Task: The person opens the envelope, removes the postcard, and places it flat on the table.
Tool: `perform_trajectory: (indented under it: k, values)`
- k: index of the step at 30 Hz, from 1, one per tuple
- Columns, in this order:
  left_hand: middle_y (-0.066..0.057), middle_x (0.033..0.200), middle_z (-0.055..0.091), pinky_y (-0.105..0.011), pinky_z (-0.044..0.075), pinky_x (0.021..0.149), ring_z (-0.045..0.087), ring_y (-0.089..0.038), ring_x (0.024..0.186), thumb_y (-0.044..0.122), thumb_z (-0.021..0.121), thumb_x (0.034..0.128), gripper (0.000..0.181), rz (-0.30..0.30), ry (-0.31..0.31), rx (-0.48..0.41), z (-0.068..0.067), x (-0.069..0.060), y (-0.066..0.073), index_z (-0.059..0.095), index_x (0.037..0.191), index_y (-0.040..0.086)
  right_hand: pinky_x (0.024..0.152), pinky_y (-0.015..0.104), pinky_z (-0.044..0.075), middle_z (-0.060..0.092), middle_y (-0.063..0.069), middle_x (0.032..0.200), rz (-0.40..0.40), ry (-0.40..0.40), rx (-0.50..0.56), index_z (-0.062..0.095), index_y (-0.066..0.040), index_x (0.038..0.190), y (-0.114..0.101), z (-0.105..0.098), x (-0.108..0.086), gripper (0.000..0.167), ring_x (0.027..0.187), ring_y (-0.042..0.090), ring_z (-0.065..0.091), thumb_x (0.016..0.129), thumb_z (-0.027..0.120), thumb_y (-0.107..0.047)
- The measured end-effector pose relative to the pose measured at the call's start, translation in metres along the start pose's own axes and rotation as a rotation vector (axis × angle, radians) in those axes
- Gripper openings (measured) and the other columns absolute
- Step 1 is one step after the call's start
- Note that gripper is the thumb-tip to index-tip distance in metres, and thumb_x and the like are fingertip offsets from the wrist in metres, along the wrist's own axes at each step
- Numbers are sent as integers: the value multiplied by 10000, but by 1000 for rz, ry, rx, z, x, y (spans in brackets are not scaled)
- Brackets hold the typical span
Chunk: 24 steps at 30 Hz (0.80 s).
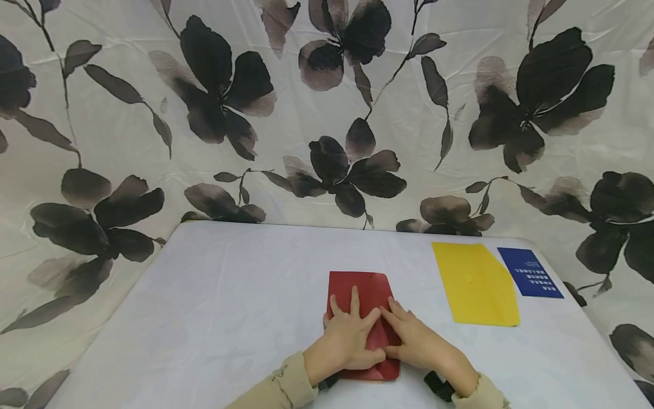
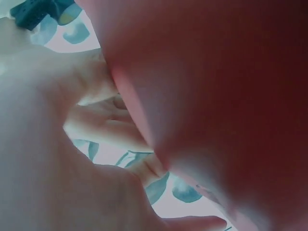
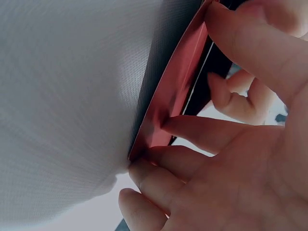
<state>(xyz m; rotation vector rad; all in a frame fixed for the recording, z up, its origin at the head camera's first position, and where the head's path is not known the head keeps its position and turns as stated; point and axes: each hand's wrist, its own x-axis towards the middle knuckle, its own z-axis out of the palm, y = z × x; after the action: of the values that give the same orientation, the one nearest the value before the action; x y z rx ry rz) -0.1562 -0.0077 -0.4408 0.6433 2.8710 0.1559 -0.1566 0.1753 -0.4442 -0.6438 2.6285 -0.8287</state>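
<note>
A flat red booklet (image 1: 375,289) with rounded right-hand corners lies on the white table near its front edge. My left hand (image 1: 347,339) rests across it, fingers spread and straight, the thumb low down. At its right edge my right hand (image 1: 416,338) touches it with extended fingers, close to the left hand's fingertips. In the left wrist view the red surface (image 2: 226,91) fills the right side, beyond the left palm (image 2: 82,159). The right wrist view has the right fingertips against a red edge (image 3: 168,101), with a dark layer behind it. The booklet's underside is hidden.
A yellow paper sheet (image 1: 472,287) with a slanted corner lies to the right. Beside it, near the table's right edge, is a blue booklet (image 1: 530,272) with white print. A flower-patterned cloth (image 1: 286,113) hangs behind the white table (image 1: 230,295).
</note>
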Motion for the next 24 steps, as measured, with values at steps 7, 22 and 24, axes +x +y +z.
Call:
perform_trajectory:
  k: [7, 22, 24]
  values:
    - [-273, 1563, 270, -648, 517, 786, 406, -675, 1212, 534, 582, 847, 622, 38, 34, -38, 2, 3, -6, 417, 1382, 263, 1094, 655, 235, 251, 303, 1564, 7, -4, -7, 407, 65, 1466, -1, 0, -1, 742, 1410, 512, 267, 870, 754, -208]
    - [-318, 1489, 377, -604, 511, 862, 463, -637, 1192, 437, 549, 888, 389, 89, 80, -95, -1, 2, -14, 427, 1192, 227, 1112, 654, 195, 216, 328, 1564, -31, -7, 6, 344, 6, 1520, -1, -1, -1, 787, 1437, 497, 213, 888, 734, -253]
    - [-327, 1486, 375, -599, 520, 847, 456, -642, 1194, 426, 546, 887, 374, 93, 84, -105, 0, 2, -15, 426, 1183, 232, 1109, 656, 199, 202, 337, 1564, -44, -7, -4, 345, -20, 1528, 0, 0, -1, 764, 1439, 503, 201, 901, 715, -251]
